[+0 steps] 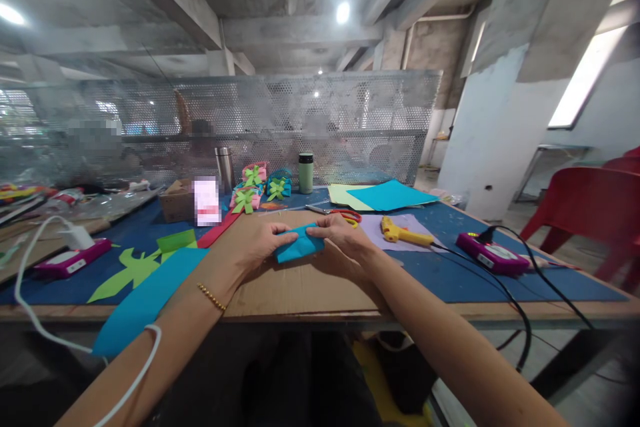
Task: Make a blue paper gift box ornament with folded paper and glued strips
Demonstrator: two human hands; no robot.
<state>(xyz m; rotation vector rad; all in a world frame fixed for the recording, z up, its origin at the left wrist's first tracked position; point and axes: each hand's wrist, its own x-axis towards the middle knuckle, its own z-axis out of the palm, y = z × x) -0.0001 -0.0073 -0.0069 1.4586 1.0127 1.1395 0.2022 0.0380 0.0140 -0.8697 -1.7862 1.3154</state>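
Note:
A small folded piece of blue felt [301,247] is held up over a brown cardboard sheet [295,290]. My left hand [267,240] pinches its left end, thumb on top. The right end is gripped by my right hand [340,232], also with the thumb above. Just behind my right hand lie scissors with red and yellow handles [353,216]. A yellow glue gun [403,232] rests on a lilac sheet [373,225] to the right. Beside my left forearm are a long blue felt strip [155,290] and green cut-out leaf shapes [127,271].
Finished-looking felt pieces with green bows [246,200] stand at the back, near a steel flask [225,170] and a green bottle [305,173]. Blue and pale green sheets [393,194] lie behind. Purple power strips [493,253] sit on both sides; a white cable [150,360] crosses my left forearm.

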